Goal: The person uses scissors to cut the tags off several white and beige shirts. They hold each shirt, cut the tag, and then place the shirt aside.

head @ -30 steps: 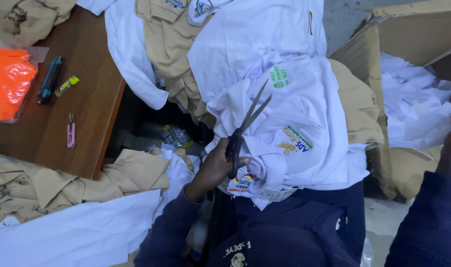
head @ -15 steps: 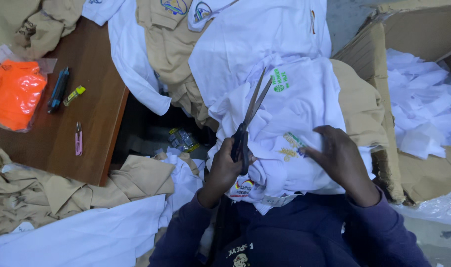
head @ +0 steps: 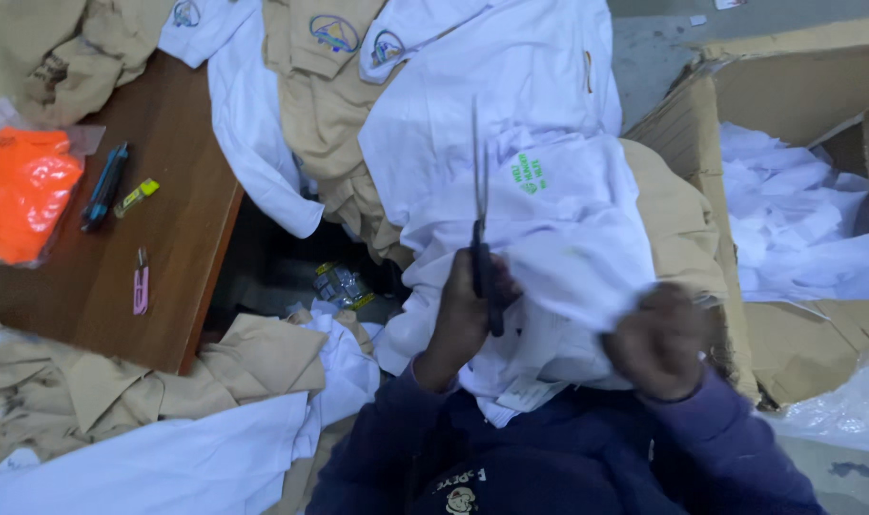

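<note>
**Mia:** What is the left hand [head: 461, 319] holding?

**Tom:** A pair of scissors [head: 479, 221]. The fingers are closed around the dark handles. The blades look shut together, like one thin line.

**Mia:** Which way do the scissors point?

**Tom:** The long way runs almost straight up the picture, away from the person. The tips are at the far end, and the handles are down near the body (inside the fist).

**Mia:** Where are they?

**Tom:** In the middle, right over a white shirt [head: 558, 238] with a small green print on it. The shirt lies in the person's lap, on top of more white and tan clothes.

**Mia:** And the right hand [head: 655, 339]?

**Tom:** It is blurry. It is bunched up on the white shirt, just beside the scissors. It seems to pinch the cloth, but one cannot tell how tight.

**Mia:** What else is there?

**Tom:** A brown wooden table [head: 182, 277] on the left. On it sit an orange thing in a clear bag [head: 20, 191], a blue pen [head: 103, 186], a little yellow marker [head: 135, 197] and a pink clipper [head: 141, 284]. On the right is a cardboard box [head: 701, 143] with white cloth scraps [head: 797, 229] inside.
</note>
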